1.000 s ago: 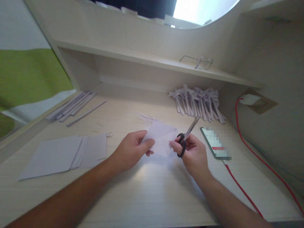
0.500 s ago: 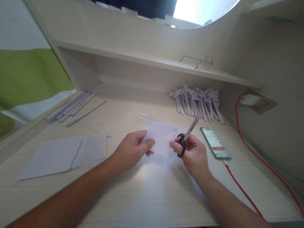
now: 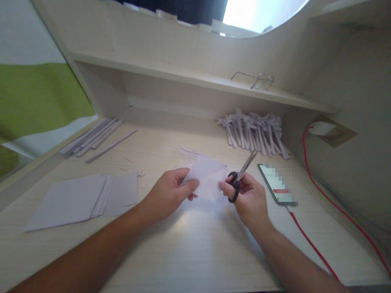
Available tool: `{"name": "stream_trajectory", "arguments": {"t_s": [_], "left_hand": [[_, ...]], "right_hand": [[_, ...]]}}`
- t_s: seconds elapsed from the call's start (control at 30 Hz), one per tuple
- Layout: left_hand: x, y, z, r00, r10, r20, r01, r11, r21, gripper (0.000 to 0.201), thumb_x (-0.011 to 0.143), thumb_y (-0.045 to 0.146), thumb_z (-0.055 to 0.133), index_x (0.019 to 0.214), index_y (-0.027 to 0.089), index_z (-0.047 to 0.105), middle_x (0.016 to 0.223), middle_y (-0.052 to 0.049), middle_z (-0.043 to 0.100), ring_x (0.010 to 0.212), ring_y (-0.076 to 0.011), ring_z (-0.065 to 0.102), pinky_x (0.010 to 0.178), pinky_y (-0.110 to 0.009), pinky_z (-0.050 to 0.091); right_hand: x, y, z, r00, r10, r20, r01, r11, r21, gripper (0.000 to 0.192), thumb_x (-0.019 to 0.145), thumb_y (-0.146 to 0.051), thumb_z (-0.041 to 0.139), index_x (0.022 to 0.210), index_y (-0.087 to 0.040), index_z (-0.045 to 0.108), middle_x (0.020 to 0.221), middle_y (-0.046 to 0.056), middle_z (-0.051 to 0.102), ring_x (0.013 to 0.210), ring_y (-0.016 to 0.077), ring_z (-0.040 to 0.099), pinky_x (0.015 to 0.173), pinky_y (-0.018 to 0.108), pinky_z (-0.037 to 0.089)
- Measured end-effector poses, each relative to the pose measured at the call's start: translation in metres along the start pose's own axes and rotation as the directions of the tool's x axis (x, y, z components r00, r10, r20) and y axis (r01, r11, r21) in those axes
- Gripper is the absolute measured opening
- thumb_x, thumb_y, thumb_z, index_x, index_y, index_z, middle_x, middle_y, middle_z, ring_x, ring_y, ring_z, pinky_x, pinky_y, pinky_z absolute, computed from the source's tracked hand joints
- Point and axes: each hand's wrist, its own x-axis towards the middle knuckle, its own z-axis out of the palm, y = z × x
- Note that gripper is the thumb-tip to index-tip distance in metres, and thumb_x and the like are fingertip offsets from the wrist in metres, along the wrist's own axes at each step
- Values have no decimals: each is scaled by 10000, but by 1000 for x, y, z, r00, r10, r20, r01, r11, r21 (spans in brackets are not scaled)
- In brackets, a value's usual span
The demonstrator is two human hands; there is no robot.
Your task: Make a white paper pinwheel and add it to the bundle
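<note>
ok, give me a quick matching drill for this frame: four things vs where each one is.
Things:
1. scissors
2. glasses
3. phone
4. stack of paper sheets

Places:
A. on the shelf
B. in the right hand
C. desk, left of the left hand
D. desk, on the red cable

Pairs: 1-B, 2-A, 3-D, 4-C

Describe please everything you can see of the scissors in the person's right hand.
The scissors are small, with black loop handles and thin grey metal blades. The right hand holds them by the handles, with the fingers through or around the loops. The blades look closed or nearly closed and point up and away to the right, above the desk, toward the pile of folded paper pieces. The handle end lies next to the right edge of the white paper, which the left hand holds; whether they touch I cannot tell.
</note>
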Motion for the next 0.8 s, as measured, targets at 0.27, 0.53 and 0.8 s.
{"name": "stream_trajectory", "arguments": {"t_s": [0.27,0.53,0.8], "left_hand": [[1,-2,-1,1000,1,6,-1,1000,7,204,889,304,617,834,127,703,704,-24,675,647,-144,608,621,-264,480],[1,-1,-1,1000,1,7,-2,1000,30,205,886,314,615,837,134,700,729,-36,685,670,-159,622,638,-280,496],[1,-2,-1,1000,-2,1,2,1000,23,215,885,331,619,857,136,705,742,-42,695,681,-166,635,646,-285,509]], "right_hand": [[0,1,-1,1000,12,-4,-12,1000,-7,245,689,-308,856,786,-183,668,686,-9,645,598,126,560,563,249,463],[0,-1,0,1000,0,2,0,1000,-13,239,698,-309,850,768,-187,657,675,-12,639,589,125,550,571,255,465],[-1,-1,0,1000,-1,-5,1,1000,-3,243,688,-310,851,767,-190,655,682,-8,641,590,132,555,567,263,468]]}}
